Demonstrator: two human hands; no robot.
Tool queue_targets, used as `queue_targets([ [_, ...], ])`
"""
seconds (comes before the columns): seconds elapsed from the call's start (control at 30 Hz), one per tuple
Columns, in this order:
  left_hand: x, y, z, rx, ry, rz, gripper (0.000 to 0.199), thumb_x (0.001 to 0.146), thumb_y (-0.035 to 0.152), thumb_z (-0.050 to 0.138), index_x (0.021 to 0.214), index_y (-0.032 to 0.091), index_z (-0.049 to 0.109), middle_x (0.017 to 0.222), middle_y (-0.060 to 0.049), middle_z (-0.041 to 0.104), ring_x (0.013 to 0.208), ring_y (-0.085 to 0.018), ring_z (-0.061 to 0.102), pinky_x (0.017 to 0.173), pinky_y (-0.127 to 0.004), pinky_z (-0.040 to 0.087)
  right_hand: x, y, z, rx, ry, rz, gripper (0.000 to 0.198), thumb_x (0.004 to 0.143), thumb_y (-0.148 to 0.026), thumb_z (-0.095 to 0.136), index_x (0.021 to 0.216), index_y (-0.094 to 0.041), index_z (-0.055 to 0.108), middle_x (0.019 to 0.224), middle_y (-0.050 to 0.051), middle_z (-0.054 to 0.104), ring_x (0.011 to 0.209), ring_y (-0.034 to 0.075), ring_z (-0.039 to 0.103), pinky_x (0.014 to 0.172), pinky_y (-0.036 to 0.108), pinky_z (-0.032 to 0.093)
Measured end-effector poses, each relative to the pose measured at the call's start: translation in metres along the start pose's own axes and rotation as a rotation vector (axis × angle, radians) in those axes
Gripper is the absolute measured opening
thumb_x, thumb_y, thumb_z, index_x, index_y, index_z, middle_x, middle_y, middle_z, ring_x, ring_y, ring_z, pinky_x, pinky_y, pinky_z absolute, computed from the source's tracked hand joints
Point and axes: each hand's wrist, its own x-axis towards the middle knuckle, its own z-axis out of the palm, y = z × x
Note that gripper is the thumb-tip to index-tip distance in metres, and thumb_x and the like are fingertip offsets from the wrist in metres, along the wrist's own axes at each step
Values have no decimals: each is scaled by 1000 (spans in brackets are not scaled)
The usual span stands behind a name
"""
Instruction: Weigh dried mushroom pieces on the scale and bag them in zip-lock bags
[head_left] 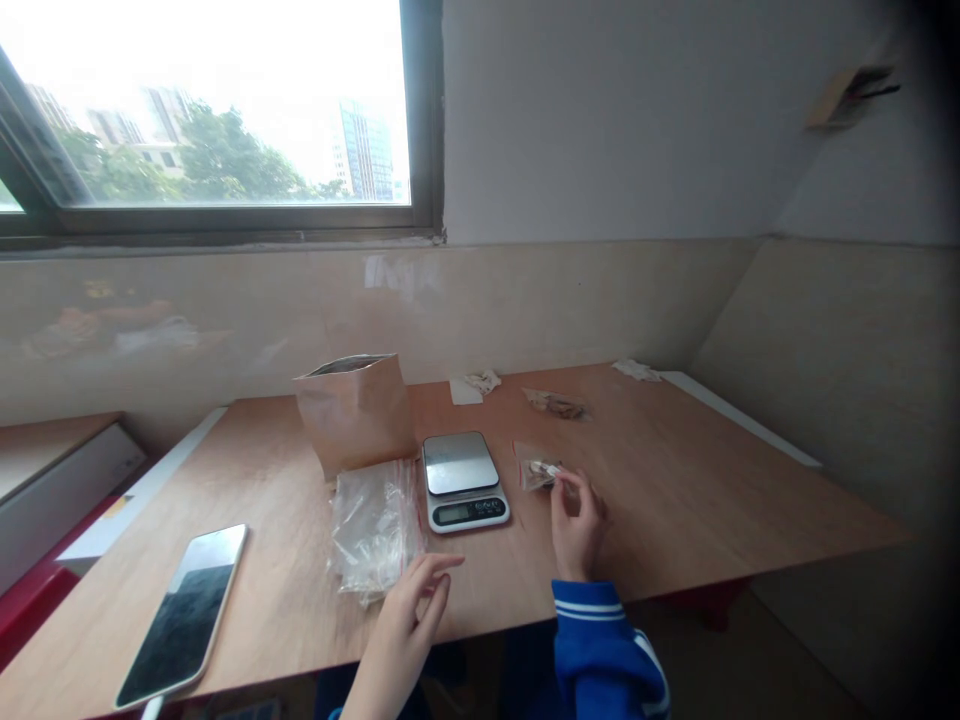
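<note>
My left hand is over the table's front edge, its fingers stretched out and holding nothing. It is nearest to a pile of clear zip bags with red seal lines. With thumb and forefinger pinched together, my right hand grips the near right end of a small filled zip bag. Small dark and pale pieces show inside that bag, but I cannot make out what they are. Between the hands stands a white kitchen scale, its steel plate bare.
An upright brown paper pouch, open at the top, stands behind the clear bags. Farther back lie another filled bag, a white card and crumpled tissue. A phone with a cable lies at left on the wooden table.
</note>
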Motion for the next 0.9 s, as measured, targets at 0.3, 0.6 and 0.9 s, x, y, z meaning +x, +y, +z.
queue_targets([
  [0.3, 17, 22, 6, -34, 295, 169, 48, 86, 36, 57, 132, 28, 43, 134, -8, 49, 121, -22, 48, 99, -38, 41, 11, -113, -33, 585, -268, 366, 31, 85, -49, 55, 93, -18, 58, 79, 2, 61, 70, 16, 58, 63, 26, 47],
  [0.6, 31, 52, -10, -283, 136, 53, 27, 87, 44, 52, 77, 20, 44, 60, 7, 41, 51, -7, 39, 48, -19, 30, -7, -136, -21, 523, -336, 318, 35, 85, -47, 54, 108, -20, 53, 99, 7, 61, 86, 19, 57, 77, 32, 47],
  [0.9, 35, 51, 9, -463, 434, -96, 36, 85, 56, 46, 80, 21, 48, 63, 3, 52, 52, -11, 51, 46, -21, 40, -23, -158, -25, 532, -891, 86, 30, 88, -46, 49, 73, -21, 50, 64, -4, 50, 56, 12, 44, 53, 23, 35],
])
